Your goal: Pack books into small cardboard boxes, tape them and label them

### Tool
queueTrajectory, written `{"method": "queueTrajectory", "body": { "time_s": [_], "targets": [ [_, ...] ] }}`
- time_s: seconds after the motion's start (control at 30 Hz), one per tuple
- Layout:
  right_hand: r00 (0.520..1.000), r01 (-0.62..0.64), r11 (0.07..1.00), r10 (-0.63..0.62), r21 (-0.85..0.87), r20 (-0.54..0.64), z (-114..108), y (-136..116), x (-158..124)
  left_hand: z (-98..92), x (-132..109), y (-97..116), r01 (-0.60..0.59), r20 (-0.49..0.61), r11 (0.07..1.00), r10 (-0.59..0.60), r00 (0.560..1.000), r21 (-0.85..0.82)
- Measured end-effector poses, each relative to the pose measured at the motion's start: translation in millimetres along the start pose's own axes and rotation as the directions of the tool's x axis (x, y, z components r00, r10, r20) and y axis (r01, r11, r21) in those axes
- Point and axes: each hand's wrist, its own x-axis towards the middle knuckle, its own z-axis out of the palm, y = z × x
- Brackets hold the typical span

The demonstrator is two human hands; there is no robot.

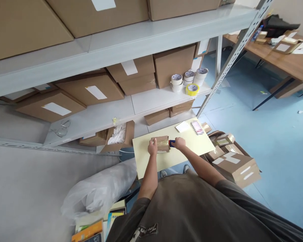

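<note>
Small carton, long axis left-to-right

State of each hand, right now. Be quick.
Left hand: holding the left end of the small cardboard box.
Right hand: closed around a dark blue tool at the box's right end.

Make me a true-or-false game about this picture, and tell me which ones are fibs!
1. The left hand touches the small cardboard box. True.
2. The right hand is empty. False: it holds a dark blue object.
3. A flat white item lies on the pale yellow tabletop. True.
4. The white tape rolls are on the floor. False: they are on a shelf.
5. The floor is red. False: it is blue.
6. One tape roll is yellow. True.
</note>
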Motion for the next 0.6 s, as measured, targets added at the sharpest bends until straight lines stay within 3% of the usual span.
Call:
{"method": "queueTrajectory", "body": {
  "time_s": [0.13,0.33,0.5,0.6],
  "targets": [
    [1.0,0.0,1.0,0.0,0.0,-0.014,35.2,-4.6,5.8,3.3,0.6,-0.6,0.006,-0.031,1.0,-0.006,1.0,0.004],
    [0.987,-0.098,0.994,0.103,0.048,-0.124,72.1,54.8,9.8,5.8,3.0,-3.4,0.021,-0.038,1.0,-0.02,0.999,0.017],
    [0.995,-0.098,0.995,0.099,0.029,-0.011,80.9,98.7,17.5,4.9,3.8,-2.0,0.019,-0.054,1.0,-0.018,0.998,0.021],
    [0.989,-0.132,0.988,0.136,0.08,-0.05,79.3,109.7,14.7,4.6,4.1,-1.5,0.02,-0.056,1.0,-0.019,0.998,0.012]
  ]
}}
